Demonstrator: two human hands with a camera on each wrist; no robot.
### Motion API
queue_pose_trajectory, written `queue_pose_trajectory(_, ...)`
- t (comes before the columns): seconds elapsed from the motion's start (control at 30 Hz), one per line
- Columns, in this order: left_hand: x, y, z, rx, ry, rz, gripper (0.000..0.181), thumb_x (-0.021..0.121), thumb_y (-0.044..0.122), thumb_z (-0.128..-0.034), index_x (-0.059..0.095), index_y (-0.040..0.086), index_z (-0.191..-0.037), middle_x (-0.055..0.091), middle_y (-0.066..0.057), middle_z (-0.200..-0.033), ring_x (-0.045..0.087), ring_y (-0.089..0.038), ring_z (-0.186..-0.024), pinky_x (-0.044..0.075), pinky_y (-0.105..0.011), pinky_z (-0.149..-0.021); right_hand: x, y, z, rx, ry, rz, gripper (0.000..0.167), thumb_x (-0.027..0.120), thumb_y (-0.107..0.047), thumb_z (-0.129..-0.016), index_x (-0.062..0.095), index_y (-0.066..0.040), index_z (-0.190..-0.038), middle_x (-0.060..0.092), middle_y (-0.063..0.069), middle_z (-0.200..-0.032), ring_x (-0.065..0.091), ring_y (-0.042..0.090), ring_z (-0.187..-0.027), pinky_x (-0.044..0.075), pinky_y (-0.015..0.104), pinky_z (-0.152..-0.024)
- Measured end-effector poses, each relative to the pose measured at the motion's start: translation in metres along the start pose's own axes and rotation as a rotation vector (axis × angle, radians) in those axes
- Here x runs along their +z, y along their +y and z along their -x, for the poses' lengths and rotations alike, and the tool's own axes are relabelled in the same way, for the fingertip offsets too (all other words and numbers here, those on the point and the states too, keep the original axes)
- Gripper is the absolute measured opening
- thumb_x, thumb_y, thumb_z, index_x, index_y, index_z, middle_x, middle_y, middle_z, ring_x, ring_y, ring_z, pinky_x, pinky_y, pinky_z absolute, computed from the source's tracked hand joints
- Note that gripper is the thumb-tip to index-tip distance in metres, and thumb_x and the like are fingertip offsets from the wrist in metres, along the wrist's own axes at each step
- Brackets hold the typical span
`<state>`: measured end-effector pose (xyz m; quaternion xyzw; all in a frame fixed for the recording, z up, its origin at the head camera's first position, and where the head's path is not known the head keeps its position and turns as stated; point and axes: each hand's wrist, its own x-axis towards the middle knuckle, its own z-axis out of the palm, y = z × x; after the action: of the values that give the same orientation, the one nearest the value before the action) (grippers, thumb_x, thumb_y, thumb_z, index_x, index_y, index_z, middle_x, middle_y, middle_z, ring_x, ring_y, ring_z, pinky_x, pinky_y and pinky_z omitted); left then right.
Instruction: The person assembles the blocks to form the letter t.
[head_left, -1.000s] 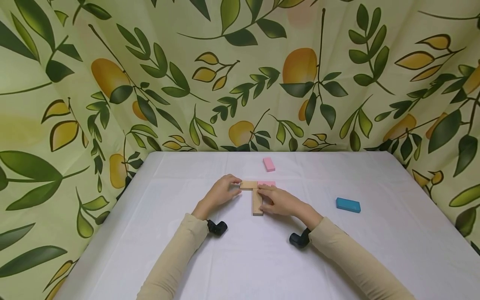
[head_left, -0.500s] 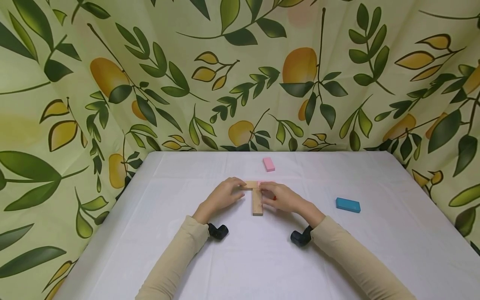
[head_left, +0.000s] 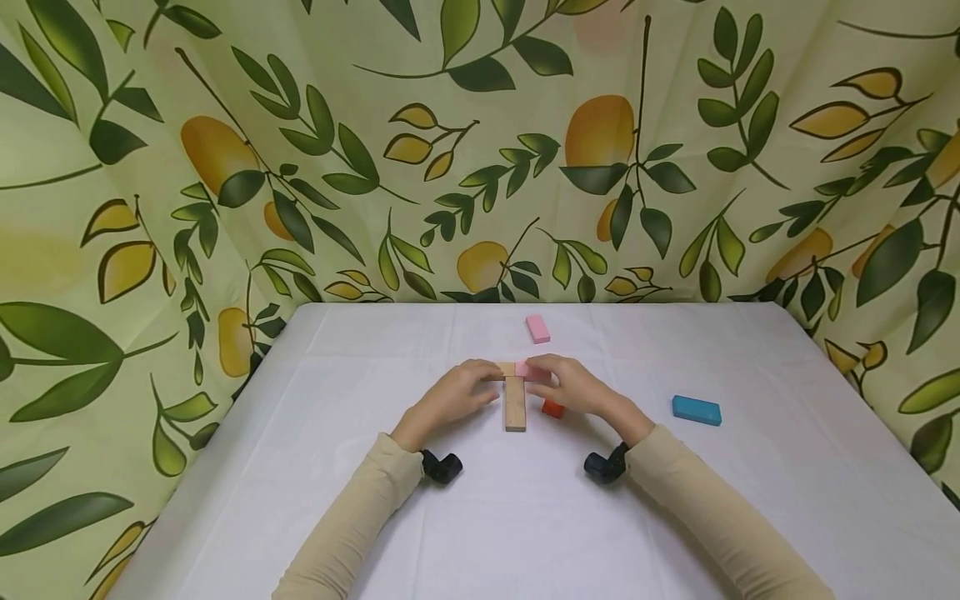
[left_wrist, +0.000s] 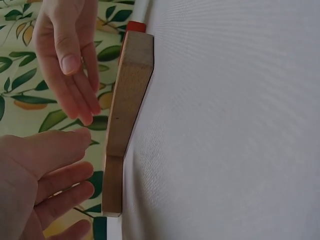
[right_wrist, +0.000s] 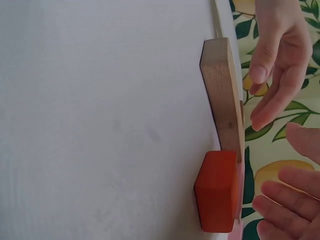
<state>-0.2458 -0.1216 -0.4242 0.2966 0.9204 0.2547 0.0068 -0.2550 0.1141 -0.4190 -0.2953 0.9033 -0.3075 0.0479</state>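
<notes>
A plain wooden block [head_left: 515, 404] lies lengthwise on the white cloth, its far end meeting a crosswise row. That row pairs another plain wooden block [head_left: 507, 367] with a pink block [head_left: 522, 367]. My left hand [head_left: 459, 392] hovers by the row's left end, partly covering it, its fingers loosely bent around nothing. Over the pink block is my right hand [head_left: 573, 386], hiding most of it. Below that palm a red-orange block [right_wrist: 217, 192] lies right of the lengthwise block. Both wrist views show relaxed fingers and a gap between each hand and the blocks.
Another pink block [head_left: 537, 328] lies farther back near the table's far edge. To the right sits a blue block [head_left: 696, 409]. Behind the white-covered table [head_left: 510, 525] hangs a leaf-and-fruit patterned curtain [head_left: 480, 167]. A black camera is strapped to each wrist.
My left hand has drifted right over the row's left end. My right hand has lifted off the lengthwise block and shifted right, and the red-orange block beneath it has come into sight.
</notes>
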Motion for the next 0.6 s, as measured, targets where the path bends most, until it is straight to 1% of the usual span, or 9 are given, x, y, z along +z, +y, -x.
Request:
queue_pose_trajectory(0.1, 0.001, 0.002, 0.000, 0.009, -0.025, -0.010, 0.033, 0.061, 0.016, -0.0935, 0.063, 0.004, -0.124, 0.062, -0.012, -0.131, 0.054, -0.027, -0.130, 0.042, -0.042, -0.113, -0.002, 0.004, -0.002, 0.006, 0.024, -0.018, 0.046, 0.065, -0.017, -0.090, 0.056, 0.006, -0.129, 0.062, 0.023, -0.129, 0.058, 0.037, -0.118, 0.046, 0.054, -0.104)
queue_pose_trajectory(0.2, 0.002, 0.003, -0.001, 0.028, -0.043, -0.016, 0.035, 0.061, 0.016, -0.0940, 0.061, 0.003, -0.126, 0.060, -0.013, -0.134, 0.053, -0.028, -0.131, 0.041, -0.042, -0.113, -0.004, 0.010, -0.006, 0.033, 0.044, -0.049, 0.045, 0.065, -0.016, -0.091, 0.056, 0.005, -0.129, 0.062, 0.024, -0.128, 0.058, 0.039, -0.119, 0.047, 0.054, -0.104)
queue_pose_trajectory(0.33, 0.003, 0.006, -0.003, 0.060, -0.064, -0.019, 0.037, 0.061, 0.017, -0.0939, 0.060, 0.003, -0.128, 0.058, -0.013, -0.138, 0.050, -0.027, -0.134, 0.039, -0.040, -0.115, -0.006, 0.020, -0.012, 0.072, 0.085, -0.135, 0.042, 0.063, -0.013, -0.092, 0.056, 0.007, -0.128, 0.061, 0.026, -0.128, 0.058, 0.041, -0.120, 0.046, 0.052, -0.105)
queue_pose_trajectory(0.43, 0.005, 0.007, -0.004, 0.064, -0.089, -0.024, 0.039, 0.062, 0.019, -0.0939, 0.059, 0.003, -0.129, 0.056, -0.012, -0.140, 0.048, -0.026, -0.136, 0.038, -0.039, -0.116, -0.008, 0.026, -0.015, 0.094, 0.128, -0.190, 0.041, 0.063, -0.011, -0.091, 0.056, 0.009, -0.126, 0.061, 0.028, -0.125, 0.059, 0.041, -0.116, 0.047, 0.051, -0.104)
queue_pose_trajectory(0.6, 0.007, 0.009, -0.006, 0.062, -0.116, -0.034, 0.042, 0.063, 0.021, -0.0933, 0.058, 0.002, -0.131, 0.055, -0.012, -0.142, 0.047, -0.027, -0.138, 0.037, -0.040, -0.117, -0.012, 0.036, -0.019, 0.122, 0.176, -0.197, 0.039, 0.064, -0.010, -0.090, 0.058, 0.010, -0.124, 0.063, 0.029, -0.120, 0.061, 0.040, -0.110, 0.051, 0.050, -0.100)
